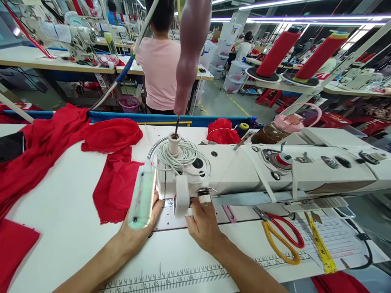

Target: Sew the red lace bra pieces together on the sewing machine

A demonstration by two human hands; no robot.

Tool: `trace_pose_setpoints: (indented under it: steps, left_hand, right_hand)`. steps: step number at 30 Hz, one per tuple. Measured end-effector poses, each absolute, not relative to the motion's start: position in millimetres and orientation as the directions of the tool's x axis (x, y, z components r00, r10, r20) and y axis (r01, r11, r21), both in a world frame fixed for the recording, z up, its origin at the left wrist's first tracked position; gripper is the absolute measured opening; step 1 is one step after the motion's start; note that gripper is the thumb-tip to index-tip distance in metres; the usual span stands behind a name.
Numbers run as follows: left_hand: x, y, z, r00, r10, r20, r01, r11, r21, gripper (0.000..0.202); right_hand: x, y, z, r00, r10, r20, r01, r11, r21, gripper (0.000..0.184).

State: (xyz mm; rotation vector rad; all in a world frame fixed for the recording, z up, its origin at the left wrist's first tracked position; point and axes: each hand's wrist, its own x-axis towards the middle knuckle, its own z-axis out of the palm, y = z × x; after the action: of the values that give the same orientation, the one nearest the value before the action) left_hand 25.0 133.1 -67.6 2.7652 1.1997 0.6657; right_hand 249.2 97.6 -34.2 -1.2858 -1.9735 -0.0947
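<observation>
Okay, so from where I'm standing, biggest first, with the clock laid flat on the table, the machine's needle end in the middle and 12 pointing away from the person. The white table [67,240] fills most of the spot. The sewing machine [235,167] stretches off towards 3, so its needle end sits right in front of both hands, probably for easy reach. Big pile of red cloth [45,142] out at 9 to 10, likely parked there so the middle stays workable. A smaller red piece [119,187] lies at 9, its near edge running in behind a pale green plate [142,199]. Red thread cones [279,53] stand up high around 2, I guess so thread can feed down freely. Scissors [265,219] lie between 3 and 4, handles towards the person, handy for a quick grab.

Hands: the left hand [136,236] comes in from 8, partly under that plate, fingers pointing up beside the machine. Can't tell if it's gripping anything. The right hand [204,228] reaches from 5, fingers bent in around the needle area. Tips are hidden, so no clue whether they're pinching something.
</observation>
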Motion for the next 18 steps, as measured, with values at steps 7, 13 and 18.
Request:
trace_pose_setpoints:
  steps: [7, 13, 18]
  left_hand:
    - [31.3, 131.1, -57.3, 0.604, 0.712, 0.357, 0.663, -0.698, 0.271, 0.042]
    - [25.7, 126.5, -64.4, 0.623, 0.636, 0.456, 0.631, -0.753, 0.188, 0.067]
    - [25.4, 126.8, -62.3, 0.545, 0.691, 0.475, 0.638, -0.709, 0.301, 0.047]
  right_hand:
    - [247.4, 101.1, -32.4, -0.179, 0.767, 0.616, 0.824, 0.459, -0.332, 0.033]
    - [245.7, 97.2, -35.0, -0.159, 0.755, 0.636, 0.778, 0.492, -0.39, 0.025]
    - [243.7, 93.0, -40.5, -0.182, 0.749, 0.638, 0.776, 0.507, -0.374, 0.019]
